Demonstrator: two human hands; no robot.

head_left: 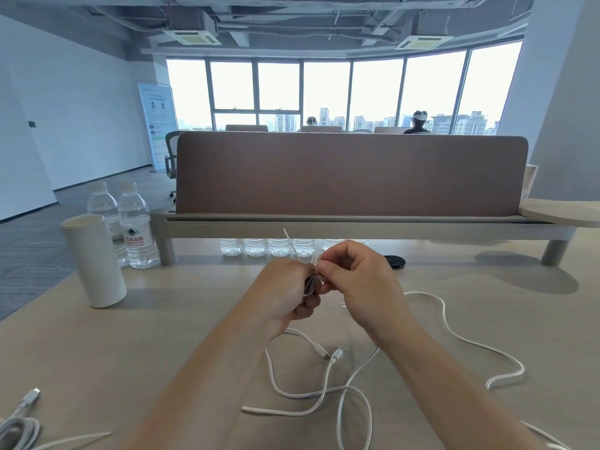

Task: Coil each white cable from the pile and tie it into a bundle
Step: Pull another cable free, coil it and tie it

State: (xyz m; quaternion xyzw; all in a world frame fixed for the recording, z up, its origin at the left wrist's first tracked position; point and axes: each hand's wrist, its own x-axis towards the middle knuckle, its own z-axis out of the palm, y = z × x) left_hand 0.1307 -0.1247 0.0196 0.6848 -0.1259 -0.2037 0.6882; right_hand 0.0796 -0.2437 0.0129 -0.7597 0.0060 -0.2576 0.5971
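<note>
Both hands are busy, meeting just above the bench (162,319) mid-frame. Left hand (285,287) is clenched round a small grey wad (311,284). Right hand (354,280) pinches the thin white strands (319,263) sticking out of the wad's top, with one strand poking up and away. My read: it's picking a single tie out of a held stock (can't confirm what the wad is, it's small and half hidden). Lifted off the surface, the fingertips have room to separate one strand.

The white cables (324,391) lie loose and crossed on the bench right under the wrists. Their connectors sit near the middle and one run loops off right. Nothing there is coiled yet. They're probably kept within reach so a tie goes straight on.

One coiled cable (16,430) sits at the bottom-left edge, well apart from the pile, likely the done side. Cup (94,261) and water bottles (136,228) are parked far left, clear of the work.
</note>
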